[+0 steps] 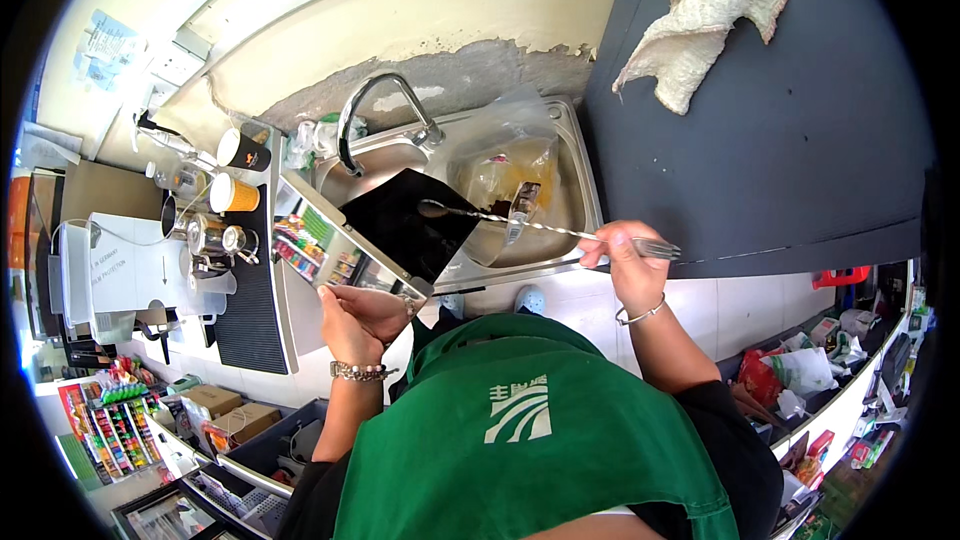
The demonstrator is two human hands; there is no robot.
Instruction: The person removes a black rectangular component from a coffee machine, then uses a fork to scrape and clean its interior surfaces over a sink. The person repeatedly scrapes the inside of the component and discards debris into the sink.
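My right hand [631, 259] grips a twisted metal bar spoon [517, 222] near its fork end. Its spoon bowl lies over the dark inside of an open box-like container [409, 221] with a shiny, mirror-like outer side. That container is tilted above the front edge of the sink, and my left hand [367, 319] holds its lower side. Below and beyond it is a double stainless-steel sink [592, 199]. A clear plastic bag [510, 157] with brown and yellowish residue and a torn wrapper [525, 202] lie in the right basin.
A curved chrome faucet [390, 79] rises behind the sink. Paper cups [234, 193], glass pots and plastic jugs stand on a black ribbed mat [251, 315] at the left. A crumpled white cloth [697, 15] lies on the dark counter [750, 165] at the right.
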